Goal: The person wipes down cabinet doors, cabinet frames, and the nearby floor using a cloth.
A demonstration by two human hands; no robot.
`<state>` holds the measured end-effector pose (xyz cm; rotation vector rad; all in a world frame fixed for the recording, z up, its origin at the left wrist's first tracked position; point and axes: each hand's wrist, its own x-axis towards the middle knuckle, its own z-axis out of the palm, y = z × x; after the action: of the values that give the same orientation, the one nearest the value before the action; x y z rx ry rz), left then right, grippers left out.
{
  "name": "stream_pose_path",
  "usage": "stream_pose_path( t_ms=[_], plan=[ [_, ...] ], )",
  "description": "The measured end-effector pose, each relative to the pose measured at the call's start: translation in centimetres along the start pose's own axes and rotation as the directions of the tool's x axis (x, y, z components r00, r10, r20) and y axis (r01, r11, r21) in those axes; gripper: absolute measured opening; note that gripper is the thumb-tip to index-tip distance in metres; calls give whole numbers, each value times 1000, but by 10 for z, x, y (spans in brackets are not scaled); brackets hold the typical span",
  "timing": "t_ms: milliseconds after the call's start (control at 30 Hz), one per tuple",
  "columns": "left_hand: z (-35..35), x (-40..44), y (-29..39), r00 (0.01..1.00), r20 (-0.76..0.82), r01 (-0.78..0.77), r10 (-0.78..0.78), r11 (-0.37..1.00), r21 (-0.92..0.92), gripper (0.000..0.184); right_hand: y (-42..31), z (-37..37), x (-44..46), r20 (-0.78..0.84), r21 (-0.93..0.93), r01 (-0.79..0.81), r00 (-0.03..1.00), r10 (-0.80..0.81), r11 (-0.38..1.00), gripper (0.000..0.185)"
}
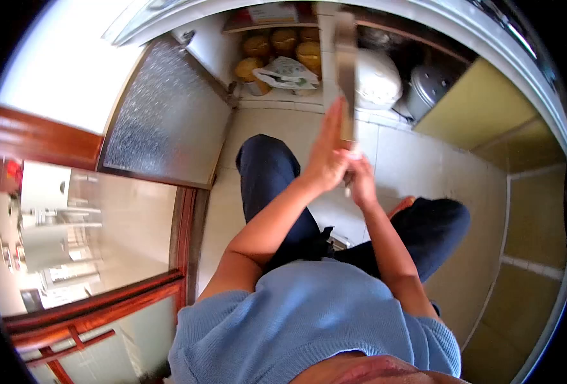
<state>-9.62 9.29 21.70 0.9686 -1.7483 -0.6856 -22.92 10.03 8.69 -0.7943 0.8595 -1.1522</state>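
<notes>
The person squats or sits low before the cupboard, knees in dark trousers spread wide, which seems to leave the arms room to work between them. Both hands meet at the near end of a long, narrow board, which points away from the body, its far end reaching in front of the cupboard shelves. The left hand lies along the board's left side with fingers stretched forward, probably to steady its length; whether they also wrap it cannot be told. The right hand appears closed on the near end, likely bearing some of the weight, though blur hides the fingertips.

Beyond, the frosted glass door stands swung out to the left, exposing the shelves. Yellow-topped jars are grouped together, perhaps to save space, with a plastic bag resting among them. A white appliance and a grey pot sit right of the board.
</notes>
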Motion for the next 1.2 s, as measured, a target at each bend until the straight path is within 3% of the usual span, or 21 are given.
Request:
stream_pose_path(
  t_ms=[67, 100, 167, 233, 300, 400, 433, 500, 633, 700, 733, 767, 800, 833, 900, 933, 967, 1033, 1100, 1133, 1200],
  plan=[
    [10, 2, 9, 997, 69, 25, -27, 999, 36, 110, -36, -3, -10, -102, 71, 175, 981, -167, 982, 34],
    [15, 2, 12, 993, 104, 61, -50, 992, -108, 113, -51, -10, -14, -108, 34, 223, 970, -218, 974, 42],
    [25, 8, 15, 986, 165, 9, 12, 992, -127, 116, -106, 26, -35, -132, 121, 430, 900, -414, 895, 59],
    [36, 12, 15, 961, 268, -64, 63, 998, -6, 109, -122, 25, -41, 26, -108, 648, 760, -649, 754, 69],
    [44, 13, 15, 937, 316, -179, 148, 981, 72, 97, -142, 36, -43, -152, -479, 561, 705, -693, 675, 59],
    [36, 7, 22, 908, 351, -252, 230, 968, 18, 79, -160, 16, -36, -224, -441, 542, 705, -673, 715, 35],
    [37, 4, 21, 909, 341, -259, 240, 966, 9, 79, -165, 12, -35, -217, -441, 556, 696, -685, 705, 36],
    [39, -5, 18, 950, 290, -85, 114, 990, -112, 68, -173, 7, -36, -238, -489, 529, 684, -689, 694, 35],
    [46, -3, 32, 937, 272, -181, 218, 971, -157, 61, -184, 14, -53, -349, -548, 436, 657, -668, 714, 38],
    [51, 0, 35, 926, 282, -194, 250, 958, -211, 65, -178, 25, -70, -131, -873, 404, 347, -929, 274, 41],
    [51, 2, 40, 913, 281, -215, 297, 933, -289, 70, -173, 23, -79, -31, -905, 398, 287, -957, 148, 46],
    [52, 1, 46, 899, 277, -226, 340, 901, -371, 74, -166, 23, -90, 106, -884, 462, 349, -931, 73, 60],
    [51, 0, 49, 899, 240, -174, 367, 801, -574, 82, -168, 24, -98, 176, -866, 486, 516, -838, 117, 70],
    [54, -3, 51, 898, 237, -169, 372, 786, -595, 82, -175, 30, -106, 237, -851, 495, 659, -714, 174, 80],
    [62, -12, 53, 932, 278, 210, 232, 277, -938, 83, -204, 41, -108, 315, -837, 514, 736, -600, 190, 78],
    [59, -11, 57, 963, 231, 198, 142, 216, -956, 73, -221, 48, -102, 398, -806, 548, 782, -480, 225, 80],
    [59, -12, 51, 963, 231, 202, 139, 196, -959, 73, -232, 51, -96, 474, -775, 572, 808, -350, 270, 87],
    [58, -7, 31, 954, 194, 266, -228, 349, -899, 60, -249, 48, -86, 476, -827, 562, 694, -540, -7, 73],
    [45, 2, 13, 929, 93, 246, -358, 411, -878, 56, -260, 69, -66, 478, -878, 369, 688, -546, -304, 59],
    [44, 6, 7, 887, -16, 239, -461, 490, -838, 52, -260, 66, -51, 475, -880, 360, 696, -538, -310, 59],
    [54, 12, 2, 895, -84, 183, -438, 532, -827, 51, -263, 55, -21, 304, -952, 307, 933, -194, -19, 63]
  ],
)
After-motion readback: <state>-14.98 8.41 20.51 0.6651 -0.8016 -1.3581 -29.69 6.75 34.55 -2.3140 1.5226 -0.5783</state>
